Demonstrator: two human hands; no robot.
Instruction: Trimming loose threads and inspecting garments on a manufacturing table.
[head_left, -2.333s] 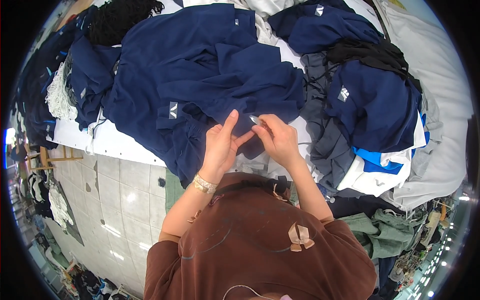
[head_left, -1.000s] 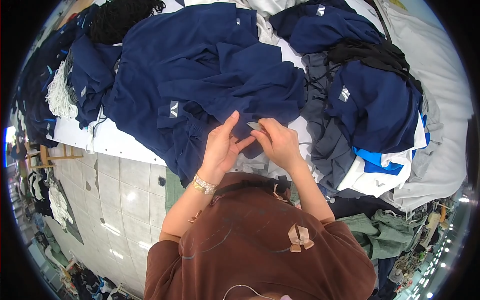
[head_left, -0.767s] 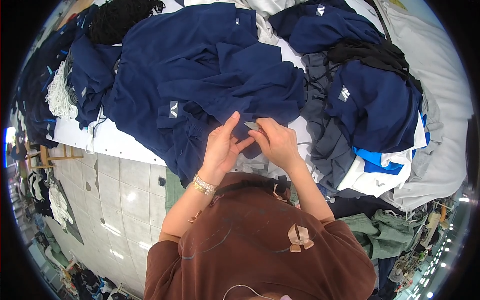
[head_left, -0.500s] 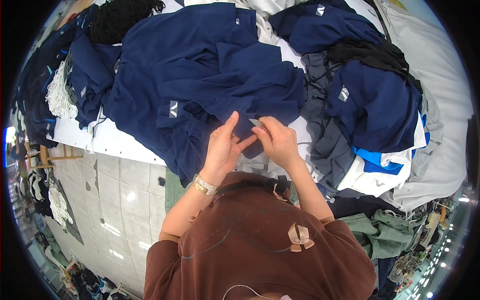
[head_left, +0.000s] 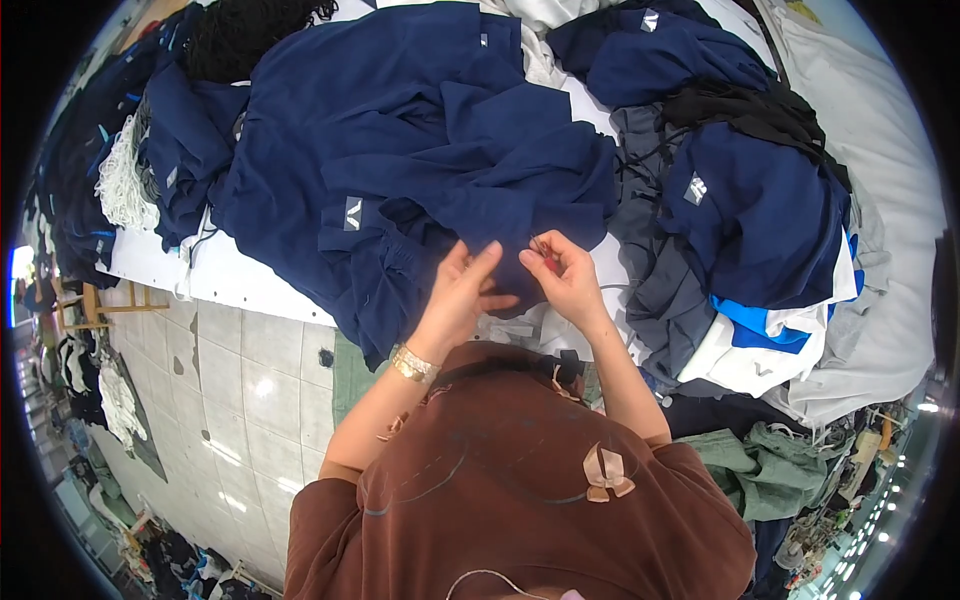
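Above the near edge of the dark navy garment (head_left: pixel 440 165), my left hand (head_left: pixel 462 298) is open with its fingers spread, and I see nothing in it. To its right, my right hand (head_left: pixel 568 283) pinches a small metal-bladed tool (head_left: pixel 541 245) with a bit of red showing. Its pointed tip sticks up past my fingers; the rest is hidden. The two hands are apart. The garment lies rumpled across the white table, with a gathered waistband and a shiny label patch (head_left: pixel 353 213) to the left of my hands.
At the right are piled navy (head_left: pixel 750 215), grey, black, blue and white clothes. A folded navy piece (head_left: pixel 192 140) and a bundle of white cords (head_left: pixel 127 180) are at the left. The white table's (head_left: pixel 270 290) near edge borders a tiled floor (head_left: pixel 240 400). Green cloth (head_left: pixel 750 465) hangs lower right.
My hands have moved apart; the left has turned and spread its fingers lower down. The tool in my right hand has turned, showing less blade and some red.
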